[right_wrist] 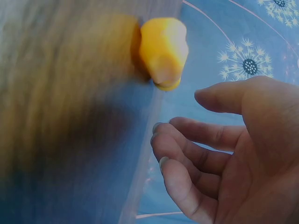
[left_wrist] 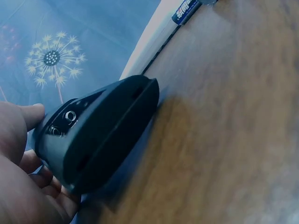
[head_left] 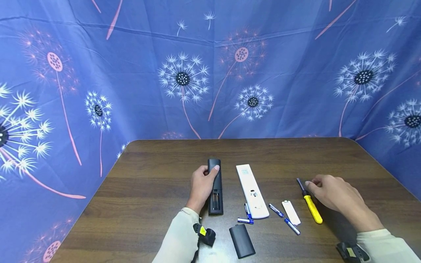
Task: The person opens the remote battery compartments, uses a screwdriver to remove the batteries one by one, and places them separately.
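A black remote control (head_left: 215,186) lies back up, its battery compartment uncovered at the near end. My left hand (head_left: 203,184) grips its left side, thumb on top and fingers round the edge. In the left wrist view, the end of the black remote (left_wrist: 112,135) faces the camera, with metal contacts showing in the bay. My right hand (head_left: 338,193) is just right of a yellow-handled screwdriver (head_left: 312,208), holding nothing. In the right wrist view, loosely bent fingers (right_wrist: 187,144) are apart from the yellow handle (right_wrist: 163,49).
Right of the black remote lies a white remote (head_left: 251,190). Blue-and-white batteries (head_left: 245,220) lie by its near end, and others (head_left: 292,226) beside a small white cover (head_left: 291,212). A black battery cover (head_left: 242,241) is near the front of the wooden table (head_left: 148,171).
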`<state>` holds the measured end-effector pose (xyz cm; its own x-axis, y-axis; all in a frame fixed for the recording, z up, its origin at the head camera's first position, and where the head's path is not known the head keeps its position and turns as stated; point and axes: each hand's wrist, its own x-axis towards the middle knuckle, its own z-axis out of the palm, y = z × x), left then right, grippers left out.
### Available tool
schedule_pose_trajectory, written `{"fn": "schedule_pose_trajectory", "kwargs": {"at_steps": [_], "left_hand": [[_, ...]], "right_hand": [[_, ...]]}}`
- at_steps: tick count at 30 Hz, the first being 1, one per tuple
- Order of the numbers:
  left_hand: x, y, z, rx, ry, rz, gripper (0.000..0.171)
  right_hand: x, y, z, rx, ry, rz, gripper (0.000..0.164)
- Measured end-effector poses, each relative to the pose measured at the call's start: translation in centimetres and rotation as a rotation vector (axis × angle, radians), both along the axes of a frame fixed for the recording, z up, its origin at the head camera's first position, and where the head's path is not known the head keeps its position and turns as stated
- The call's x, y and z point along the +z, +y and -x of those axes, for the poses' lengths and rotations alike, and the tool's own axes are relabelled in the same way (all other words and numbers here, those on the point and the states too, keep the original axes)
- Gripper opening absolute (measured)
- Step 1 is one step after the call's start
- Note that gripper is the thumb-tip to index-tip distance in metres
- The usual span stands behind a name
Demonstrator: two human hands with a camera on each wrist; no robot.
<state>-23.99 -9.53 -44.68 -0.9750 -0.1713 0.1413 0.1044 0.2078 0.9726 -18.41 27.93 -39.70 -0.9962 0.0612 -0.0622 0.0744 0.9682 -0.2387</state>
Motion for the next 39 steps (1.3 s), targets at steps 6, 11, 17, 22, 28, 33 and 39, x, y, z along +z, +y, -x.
{"fn": "schedule_pose_trajectory", "kwargs": {"at_steps": [6,11,17,22,28,33,39], "left_hand": [[0.2,-0.1,0.0,0.033,-0.008,0.143,0.029],[0.4,-0.2,-0.2,0.068,-0.019,0.248,0.033],[0.6,-0.2,-0.3,0.073,-0.044,0.31,0.034],[0.5,-0.3,-0.3,0.087,-0.052,0.375,0.029],[0.6,-0.3,-0.4,0.116,-0.027,0.422,0.024],[0.6,-0.4,-0.4,0.124,-0.036,0.435,0.021],[0.5,-0.4,-0.4,0.134,-0.064,0.442,0.016]], "right_hand": [[-0.1,0.0,-0.1,0.005,0.02,-0.001,0.047],[-0.1,-0.2,0.0,0.027,0.025,0.002,0.046],[0.0,-0.7,-0.1,0.034,0.017,-0.003,0.047],[0.1,-1.1,0.0,0.049,0.044,-0.003,0.043],[0.0,-1.7,-0.1,0.069,0.062,-0.009,0.041],[0.0,-2.1,0.0,0.082,0.061,-0.012,0.042],[-0.1,-2.8,0.3,0.107,0.051,-0.023,0.041]]}}
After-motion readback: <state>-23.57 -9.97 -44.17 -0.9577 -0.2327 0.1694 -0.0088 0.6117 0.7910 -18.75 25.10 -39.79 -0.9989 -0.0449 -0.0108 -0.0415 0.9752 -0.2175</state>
